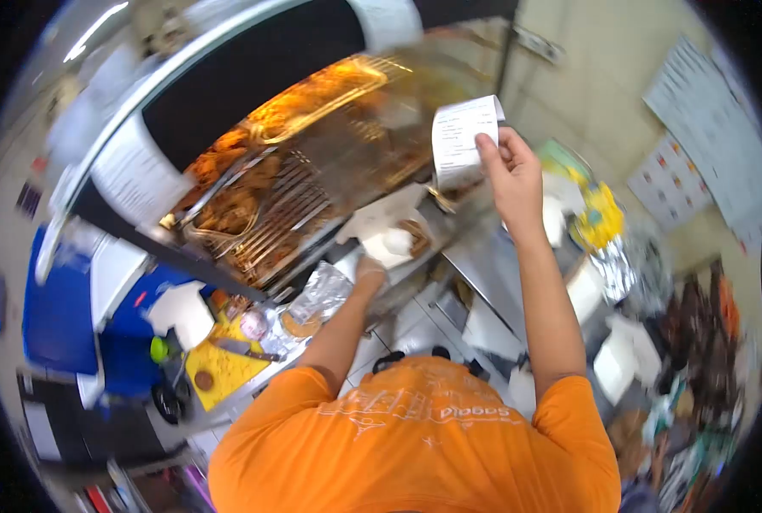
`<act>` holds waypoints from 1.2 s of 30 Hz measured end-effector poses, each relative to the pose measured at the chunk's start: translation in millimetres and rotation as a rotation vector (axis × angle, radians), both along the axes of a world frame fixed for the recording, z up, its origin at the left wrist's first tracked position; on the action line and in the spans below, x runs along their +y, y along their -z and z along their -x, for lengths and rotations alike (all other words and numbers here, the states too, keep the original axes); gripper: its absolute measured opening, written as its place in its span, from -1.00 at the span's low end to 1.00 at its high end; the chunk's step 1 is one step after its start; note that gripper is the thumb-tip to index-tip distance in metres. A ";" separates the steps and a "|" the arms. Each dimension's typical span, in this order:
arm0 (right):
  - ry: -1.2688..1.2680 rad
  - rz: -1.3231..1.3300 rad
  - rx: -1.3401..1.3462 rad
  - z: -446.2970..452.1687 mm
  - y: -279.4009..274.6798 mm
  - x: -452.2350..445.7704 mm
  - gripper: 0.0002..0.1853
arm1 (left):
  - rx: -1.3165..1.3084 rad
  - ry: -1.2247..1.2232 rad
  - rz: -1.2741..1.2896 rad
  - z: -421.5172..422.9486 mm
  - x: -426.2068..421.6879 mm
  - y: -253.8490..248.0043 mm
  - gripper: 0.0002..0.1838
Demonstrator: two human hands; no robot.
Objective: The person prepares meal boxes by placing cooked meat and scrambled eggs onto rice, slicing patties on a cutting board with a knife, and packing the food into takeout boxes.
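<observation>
My right hand (514,175) is raised, pinching a printed paper receipt (464,144) between thumb and fingers. The slip curls at its top edge and hangs down on the left. Lower down, my left hand (370,274) grips the near corner of an open white takeaway box (381,221); its fingers are blurred and partly hidden. Inside the box lie a white mound, probably rice, and some brown food (417,238). Just beyond the box stands a lit glass display warmer with browned fried pieces (231,209) on a wire rack (300,192).
At left, a knife (248,349) lies on a yellow cutting board (218,372), near another open white box (181,315) and crumpled foil (321,292). A steel counter (488,274) at right carries a yellow package (599,214) and more foil. Printed sheets (714,120) hang on the wall.
</observation>
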State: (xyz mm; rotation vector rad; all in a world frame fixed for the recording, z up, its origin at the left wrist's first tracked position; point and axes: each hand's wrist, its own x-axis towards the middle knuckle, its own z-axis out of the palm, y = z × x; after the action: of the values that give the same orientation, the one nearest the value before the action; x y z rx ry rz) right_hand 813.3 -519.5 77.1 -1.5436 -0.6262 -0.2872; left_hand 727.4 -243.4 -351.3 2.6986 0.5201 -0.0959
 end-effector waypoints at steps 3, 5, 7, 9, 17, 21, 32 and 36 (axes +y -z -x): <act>0.272 0.022 0.154 10.3 37.0 -66.3 -0.79 | 0.464 0.283 -0.325 -33.9 33.2 68.3 -0.75; 0.386 -0.026 0.193 31.2 48.6 -99.3 -0.79 | -0.195 -0.657 1.070 0.4 21.2 34.8 -0.77; 0.446 -0.066 0.186 57.4 54.8 -123.1 -0.80 | -0.143 -0.612 1.303 7.7 9.3 -4.6 -0.66; 0.498 -0.136 0.202 85.6 60.6 -141.1 -0.81 | -0.173 -0.673 1.413 11.8 -6.5 -32.9 -0.65; 0.759 -0.134 0.245 174.8 80.9 -220.2 -0.81 | -0.183 -0.623 1.666 23.3 11.0 -12.6 -0.62; 1.195 0.214 0.101 208.1 129.0 -305.5 -0.78 | -0.210 -0.615 1.631 43.1 -5.1 -52.5 -0.66; 1.660 1.124 0.325 244.1 257.1 -518.6 -0.84 | -0.268 -0.432 1.554 74.0 -71.6 -90.1 -0.77; 1.448 0.670 0.639 208.0 317.4 -567.2 -0.80 | -0.180 -0.389 1.500 89.7 -147.0 -152.0 -0.74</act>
State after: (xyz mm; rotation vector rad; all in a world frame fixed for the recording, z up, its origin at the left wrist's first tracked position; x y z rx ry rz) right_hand 605.3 -1086.7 -240.3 -2.3525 1.1137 -0.6393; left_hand 637.7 -390.4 -199.3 1.1178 0.5598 -0.0800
